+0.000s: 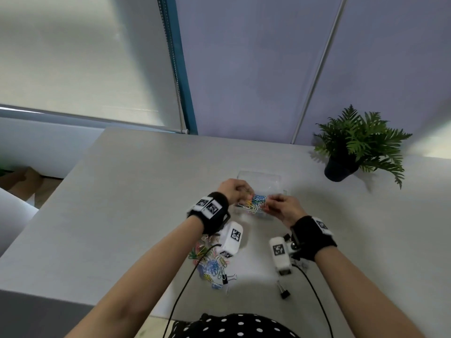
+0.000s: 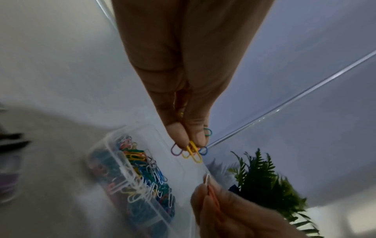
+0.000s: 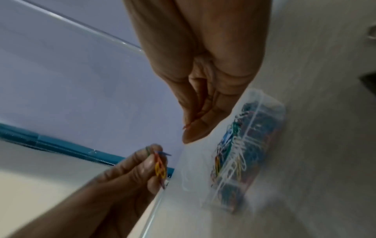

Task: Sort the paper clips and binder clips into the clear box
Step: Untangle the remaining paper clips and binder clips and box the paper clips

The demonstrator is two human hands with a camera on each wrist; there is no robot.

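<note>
Nearest, loose coloured wire paper clips and black binder clips remain on the table. Beyond, left hand pinches several clips, right hand pinches one, over the clear plastic box. Release low, inside the clip-filled compartment.

The left hand pinches a small bunch of paper clips, yellow, purple, blue and green, above the clear box. Many colored clips lie inside it. The right hand pinches an orange clip nearby. A green plant stands behind.
</note>
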